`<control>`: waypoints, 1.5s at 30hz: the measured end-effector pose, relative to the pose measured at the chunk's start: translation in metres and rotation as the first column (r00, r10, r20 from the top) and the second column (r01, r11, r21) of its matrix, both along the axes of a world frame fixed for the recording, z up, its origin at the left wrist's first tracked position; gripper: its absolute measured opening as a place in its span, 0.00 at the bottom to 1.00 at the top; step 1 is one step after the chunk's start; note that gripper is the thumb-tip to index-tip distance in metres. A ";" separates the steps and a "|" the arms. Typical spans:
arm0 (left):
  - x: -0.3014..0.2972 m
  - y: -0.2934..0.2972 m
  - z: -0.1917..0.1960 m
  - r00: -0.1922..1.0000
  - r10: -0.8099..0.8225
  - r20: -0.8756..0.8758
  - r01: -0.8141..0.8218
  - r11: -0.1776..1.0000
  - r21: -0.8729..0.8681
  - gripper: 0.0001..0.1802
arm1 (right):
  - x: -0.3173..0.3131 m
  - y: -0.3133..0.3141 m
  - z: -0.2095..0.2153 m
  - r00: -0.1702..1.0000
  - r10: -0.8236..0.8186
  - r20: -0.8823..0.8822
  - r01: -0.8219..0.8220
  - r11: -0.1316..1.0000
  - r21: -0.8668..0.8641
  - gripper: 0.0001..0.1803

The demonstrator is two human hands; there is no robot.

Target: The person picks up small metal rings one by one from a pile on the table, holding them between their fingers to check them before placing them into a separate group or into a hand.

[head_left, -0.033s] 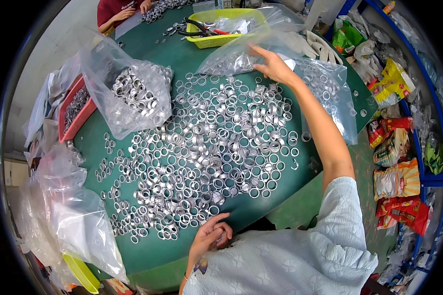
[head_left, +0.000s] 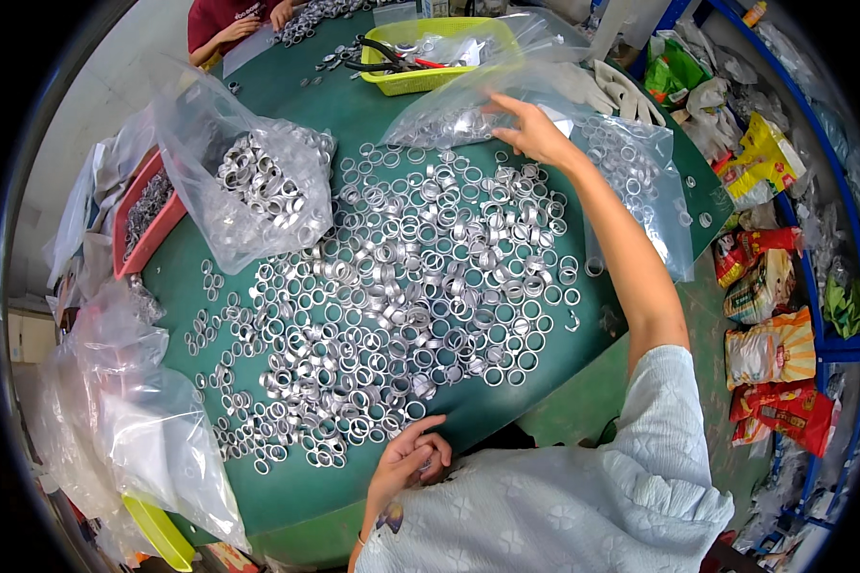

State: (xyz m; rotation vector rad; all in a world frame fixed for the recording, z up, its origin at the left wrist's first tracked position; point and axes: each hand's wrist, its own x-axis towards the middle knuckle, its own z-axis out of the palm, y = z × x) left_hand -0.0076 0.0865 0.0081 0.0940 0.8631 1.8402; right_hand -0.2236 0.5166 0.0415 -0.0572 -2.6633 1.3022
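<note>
Many loose silver metal rings point(head_left: 401, 286) lie spread over the green table point(head_left: 506, 401). My right hand point(head_left: 535, 136) reaches out over the far side of the pile, fingers apart, at a clear plastic bag point(head_left: 440, 119) with rings in it. Whether the fingertips touch the bag, I cannot tell. By the near table edge, just below the pile, is my left hand point(head_left: 413, 458). Its index finger points out while the other fingers curl in, hiding whatever they may hold. A second clear bag point(head_left: 268, 191), full of rings, stands left of the pile.
Pliers point(head_left: 392, 59) lie in a yellow basket point(head_left: 420, 84) at the back, near white gloves point(head_left: 626, 94). A red tray point(head_left: 148, 215) holds small metal parts at left. Another person's hands point(head_left: 258, 21) work at the far edge. Shelves with colourful packets point(head_left: 774, 353) line the right.
</note>
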 end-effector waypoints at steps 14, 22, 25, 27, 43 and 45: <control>-0.003 0.002 0.006 1.000 -0.009 -0.015 0.009 1.000 -0.024 0.24 | 0.004 -0.058 -0.030 0.962 0.261 -0.078 -0.189 0.847 0.498 0.19; -0.001 0.000 0.004 1.000 0.015 0.021 -0.016 0.999 0.040 0.24 | 0.047 -0.110 -0.016 0.984 0.178 -0.023 -0.134 0.815 0.564 0.14; -0.003 -0.001 0.002 1.000 -0.012 -0.001 0.012 0.999 0.039 0.24 | 0.067 -0.117 -0.003 0.962 0.273 0.021 -0.252 0.853 0.458 0.11; -0.003 -0.001 0.000 1.000 -0.016 -0.006 0.016 0.999 0.050 0.24 | 0.071 -0.124 0.001 0.913 0.408 0.032 -0.367 0.783 0.503 0.10; -0.005 -0.001 0.001 0.999 -0.033 0.016 0.032 0.998 0.056 0.24 | -0.003 -0.175 -0.020 0.789 0.593 -0.160 -0.572 0.804 0.160 0.05; -0.005 -0.002 0.001 0.999 -0.036 0.020 0.035 0.998 0.048 0.24 | 0.004 -0.161 -0.006 0.838 0.540 0.083 -0.506 0.824 -0.255 0.06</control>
